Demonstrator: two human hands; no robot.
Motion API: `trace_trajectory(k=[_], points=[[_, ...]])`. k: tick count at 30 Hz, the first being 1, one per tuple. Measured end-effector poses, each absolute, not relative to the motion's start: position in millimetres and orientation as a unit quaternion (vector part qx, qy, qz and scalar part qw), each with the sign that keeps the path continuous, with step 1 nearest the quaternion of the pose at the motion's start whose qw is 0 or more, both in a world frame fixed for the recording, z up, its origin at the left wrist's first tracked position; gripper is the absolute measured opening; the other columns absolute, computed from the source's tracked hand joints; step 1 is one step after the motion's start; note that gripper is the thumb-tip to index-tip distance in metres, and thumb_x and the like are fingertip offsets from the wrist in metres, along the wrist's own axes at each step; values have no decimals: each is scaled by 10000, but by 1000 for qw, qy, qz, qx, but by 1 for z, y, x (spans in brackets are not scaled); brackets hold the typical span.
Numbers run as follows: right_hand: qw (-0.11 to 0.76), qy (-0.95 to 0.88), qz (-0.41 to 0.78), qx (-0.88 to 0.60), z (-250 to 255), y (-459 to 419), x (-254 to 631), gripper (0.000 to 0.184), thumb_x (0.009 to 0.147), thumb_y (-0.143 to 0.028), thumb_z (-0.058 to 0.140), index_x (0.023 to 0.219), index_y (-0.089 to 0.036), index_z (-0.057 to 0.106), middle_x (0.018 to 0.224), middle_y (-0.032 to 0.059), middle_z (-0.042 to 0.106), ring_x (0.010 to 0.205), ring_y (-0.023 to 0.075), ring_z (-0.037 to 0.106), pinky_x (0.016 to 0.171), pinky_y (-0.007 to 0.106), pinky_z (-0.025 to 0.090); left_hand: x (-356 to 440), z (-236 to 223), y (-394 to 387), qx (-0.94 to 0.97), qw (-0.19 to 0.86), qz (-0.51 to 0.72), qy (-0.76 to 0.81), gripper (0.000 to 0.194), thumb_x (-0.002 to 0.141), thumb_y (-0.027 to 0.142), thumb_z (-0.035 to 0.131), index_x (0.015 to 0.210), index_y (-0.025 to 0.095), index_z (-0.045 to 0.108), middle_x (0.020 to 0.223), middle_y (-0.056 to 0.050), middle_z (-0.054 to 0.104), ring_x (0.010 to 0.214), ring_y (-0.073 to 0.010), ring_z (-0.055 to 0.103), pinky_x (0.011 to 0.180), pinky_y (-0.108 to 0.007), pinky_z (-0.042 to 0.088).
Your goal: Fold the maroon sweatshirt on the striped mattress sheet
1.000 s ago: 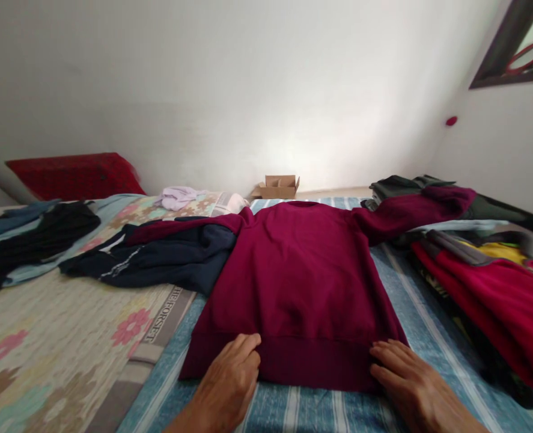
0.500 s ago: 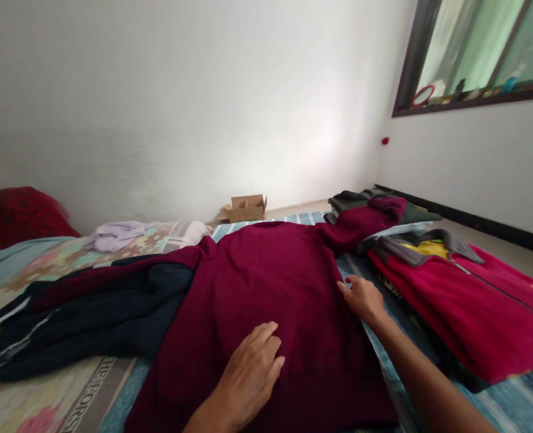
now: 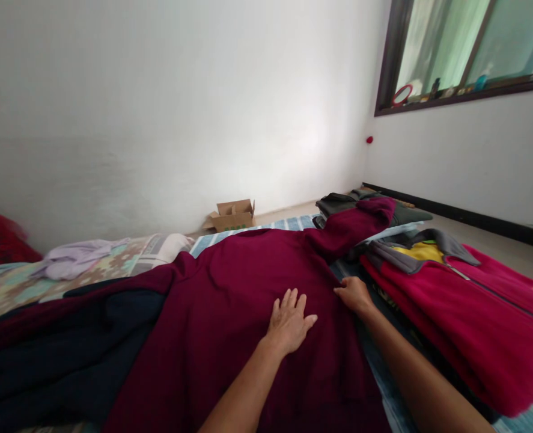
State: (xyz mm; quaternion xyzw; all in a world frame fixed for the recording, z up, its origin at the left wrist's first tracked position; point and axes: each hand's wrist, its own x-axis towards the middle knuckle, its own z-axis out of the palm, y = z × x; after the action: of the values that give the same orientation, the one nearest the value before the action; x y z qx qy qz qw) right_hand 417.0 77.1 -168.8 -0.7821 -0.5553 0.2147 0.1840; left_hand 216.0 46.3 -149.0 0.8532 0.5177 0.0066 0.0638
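Note:
A maroon long-sleeved top lies spread out on the bed, its sleeves stretched to both sides. My left hand rests flat on the front of the top, fingers apart. At the top's right edge, my right hand pinches the fabric just below the sleeve. The left sleeve lies over dark navy clothing. The right sleeve reaches across onto a pile of folded dark clothes.
A red zip jacket with a grey collar lies folded on a stack at the right. An open cardboard box stands by the wall. At the left are a lilac cloth and a red bundle. A window is at the upper right.
My left hand has moved forward and right over the top and now lies flat with fingers spread. My right hand has closed on the top's edge. The view has turned slightly right.

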Motion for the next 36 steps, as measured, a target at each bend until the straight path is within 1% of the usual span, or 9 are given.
trace_trajectory(k=[3,9,15,20,23,27,30,33,36], points=[[186,-557,202,-784,-174,74,421,181,762,-330,570,754,-180,671,802,77,688,795,199,643,575,231,369,212,-169,46,852,42,15,521,619,921,529,238,1421,169,293,1505,-99,235,1392,-255,154,1100,-516,177],[185,-566,191,-781,-171,66,417,230,805,-349,519,804,-174,668,861,114,688,855,236,638,589,252,365,211,-171,42,851,35,3,525,654,912,578,159,1427,194,282,1515,-80,211,1396,-244,139,1100,-504,184],[179,-606,242,-736,-168,41,414,299,781,-432,548,778,-162,676,750,78,693,744,210,650,543,238,358,213,-173,41,847,50,10,529,678,904,598,148,1431,190,270,1517,-85,205,1399,-241,128,1100,-513,175],[189,-624,293,-699,-172,21,417,197,789,-271,521,803,-179,694,749,40,704,739,190,652,563,233,366,213,-175,41,846,64,17,529,683,899,606,163,1432,193,271,1518,-84,201,1400,-243,120,1101,-524,159],[193,-618,293,-704,-176,21,421,196,791,-254,518,796,-170,696,747,46,704,736,191,649,565,235,371,213,-171,40,843,77,9,533,683,897,602,173,1433,190,264,1523,-82,183,1402,-241,106,1102,-523,150],[191,-619,278,-709,-181,23,424,172,771,-284,561,760,-172,691,713,52,692,713,203,640,563,249,361,218,-156,40,832,116,-29,541,676,898,573,205,1442,173,230,1531,-87,142,1405,-252,74,1102,-538,121],[195,-620,263,-713,-181,22,425,178,762,-318,579,746,-176,685,705,52,685,704,203,637,556,249,357,231,-140,39,814,142,-74,558,657,897,499,276,1436,127,230,1525,-133,145,1398,-289,95,1090,-553,139],[195,-620,258,-715,-179,22,426,190,758,-333,582,716,-169,669,678,53,671,682,198,626,547,249,351,250,-129,33,834,130,-84,530,582,889,383,332,1399,104,300,1510,-161,193,1391,-297,126,1093,-530,155],[194,-620,258,-715,-176,22,427,197,745,-332,592,650,-163,629,632,46,642,653,186,608,532,242,344,269,-129,19,872,124,-69,468,501,887,324,330,1344,124,375,1497,-142,244,1387,-278,155,1098,-501,178]])
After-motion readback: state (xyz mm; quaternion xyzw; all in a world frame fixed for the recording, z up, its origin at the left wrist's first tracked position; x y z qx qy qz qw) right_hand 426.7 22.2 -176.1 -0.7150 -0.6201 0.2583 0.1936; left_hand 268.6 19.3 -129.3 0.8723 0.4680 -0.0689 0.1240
